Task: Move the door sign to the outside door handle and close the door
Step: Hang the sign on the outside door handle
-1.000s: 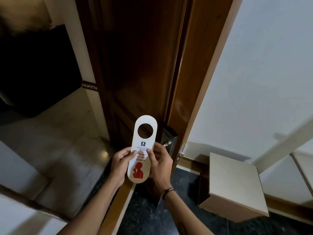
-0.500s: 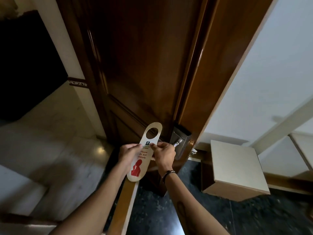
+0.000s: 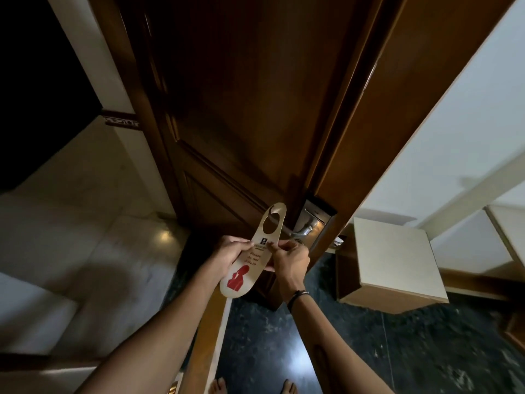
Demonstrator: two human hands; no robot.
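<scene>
Dark marble floor (image 3: 270, 351) lies at your bare feet, with open room at 3 o'clock before a pale box (image 3: 395, 260). Your left hand (image 3: 227, 255) and right hand (image 3: 289, 261) pinch the door sign (image 3: 250, 260) by its side edges, fingers pressed on it. You see cream card, a red figure, "Please do not disturb". Its long axis runs 7 to 1 o'clock, hole end toward the metal door handle (image 3: 305, 230), just beside it. Beyond stands the brown door (image 3: 241, 109).

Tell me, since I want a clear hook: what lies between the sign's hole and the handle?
Nothing: the head view shows only dark door behind sign and handle.
</scene>
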